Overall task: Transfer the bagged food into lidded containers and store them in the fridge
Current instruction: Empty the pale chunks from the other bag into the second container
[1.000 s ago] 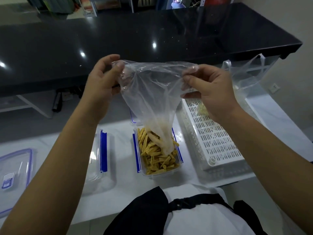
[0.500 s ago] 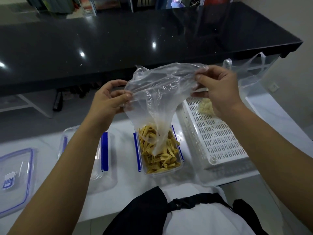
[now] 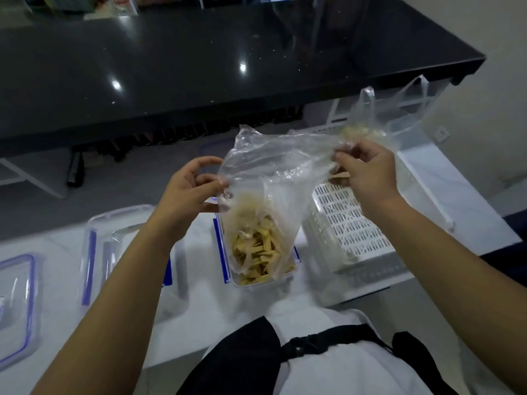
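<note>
At the centre of the frame we hold a clear plastic bag (image 3: pixel 273 166) with both hands. Our left hand (image 3: pixel 188 192) pinches its left edge between thumb and fingers, and our right hand (image 3: pixel 368 169) grips the right edge with curled fingers. The bag hangs down into the open container (image 3: pixel 256 252) just below centre, which holds yellow food pieces (image 3: pixel 256 252) and has blue clips along its sides. To its left on the white table (image 3: pixel 199 295) stands 1 more clear container (image 3: pixel 114 252), and a blue-rimmed lid (image 3: pixel 17 303) lies at the far left edge. A white perforated basket (image 3: pixel 350 226) sits right of centre, with another thin bag (image 3: pixel 393 121) at its far end, upper right.
</note>
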`<state>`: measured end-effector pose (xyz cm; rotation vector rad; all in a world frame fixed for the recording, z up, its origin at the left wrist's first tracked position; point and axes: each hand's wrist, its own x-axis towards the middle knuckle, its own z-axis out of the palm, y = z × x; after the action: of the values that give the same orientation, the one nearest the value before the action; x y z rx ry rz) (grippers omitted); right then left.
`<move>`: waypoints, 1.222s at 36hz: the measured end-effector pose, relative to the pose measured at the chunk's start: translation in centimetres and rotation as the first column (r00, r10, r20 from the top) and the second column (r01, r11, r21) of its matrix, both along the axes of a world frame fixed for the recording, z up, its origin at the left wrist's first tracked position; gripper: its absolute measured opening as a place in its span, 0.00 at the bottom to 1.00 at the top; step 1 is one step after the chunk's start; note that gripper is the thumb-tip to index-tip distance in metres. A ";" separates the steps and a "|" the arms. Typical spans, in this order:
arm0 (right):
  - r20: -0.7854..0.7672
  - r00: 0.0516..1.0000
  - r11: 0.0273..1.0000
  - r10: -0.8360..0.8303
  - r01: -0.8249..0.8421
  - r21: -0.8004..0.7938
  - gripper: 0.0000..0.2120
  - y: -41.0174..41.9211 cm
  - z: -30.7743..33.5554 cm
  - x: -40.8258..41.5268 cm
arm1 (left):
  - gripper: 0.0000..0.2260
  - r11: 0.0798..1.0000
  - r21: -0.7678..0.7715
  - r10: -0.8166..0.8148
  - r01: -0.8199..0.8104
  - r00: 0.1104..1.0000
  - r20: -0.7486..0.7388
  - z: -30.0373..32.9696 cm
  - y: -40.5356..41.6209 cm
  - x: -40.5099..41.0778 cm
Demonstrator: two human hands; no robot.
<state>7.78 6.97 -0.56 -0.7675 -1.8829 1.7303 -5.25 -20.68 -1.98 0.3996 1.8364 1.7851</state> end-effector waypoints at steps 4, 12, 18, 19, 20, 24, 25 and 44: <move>0.040 0.997 0.997 0.060 -0.061 0.040 0.08 0.0 -0.6 0.7 | 0.16 1.000 -0.007 0.029 -0.029 0.999 0.016 -0.6 -0.3 0.6; 0.105 0.994 0.997 0.014 -0.006 -0.072 0.11 -0.5 -2.4 1.6 | 0.24 0.997 -0.072 -0.021 0.019 0.999 -0.027 -1.8 -1.6 2.7; 0.143 0.990 0.992 -0.002 0.020 -0.123 0.12 -1.9 -4.0 2.0 | 0.25 0.997 -0.070 -0.015 0.016 1.000 0.008 -3.2 -2.7 5.2; 0.135 0.991 0.992 -0.004 0.021 -0.126 0.14 -2.2 -4.1 2.1 | 0.22 0.998 -0.068 -0.002 0.003 1.000 0.006 -3.4 -2.8 5.5; 0.125 0.992 0.992 -0.003 0.019 -0.125 0.16 -2.4 -4.1 2.3 | 0.20 0.998 -0.068 0.011 -0.010 1.000 0.005 -3.4 -2.9 5.7; 0.081 0.996 0.992 -0.024 0.034 -0.120 0.16 -2.7 -3.4 2.8 | 0.18 0.996 -0.084 0.045 -0.044 0.999 0.007 -3.4 -2.3 6.1; 0.065 0.997 0.991 -0.045 0.053 -0.126 0.14 -2.6 -3.1 3.1 | 0.19 0.995 -0.090 0.046 -0.046 0.999 -0.004 -3.2 -1.9 6.1; 0.103 0.825 0.777 -0.556 0.471 0.418 0.07 9.5 -6.0 17.0 | 0.37 0.532 -0.836 -0.760 0.133 0.510 -0.402 -2.5 21.8 15.0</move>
<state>24.80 16.44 -6.53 -1.2194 -1.8259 0.9343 9.79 1.15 -4.47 1.3322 2.4090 0.3151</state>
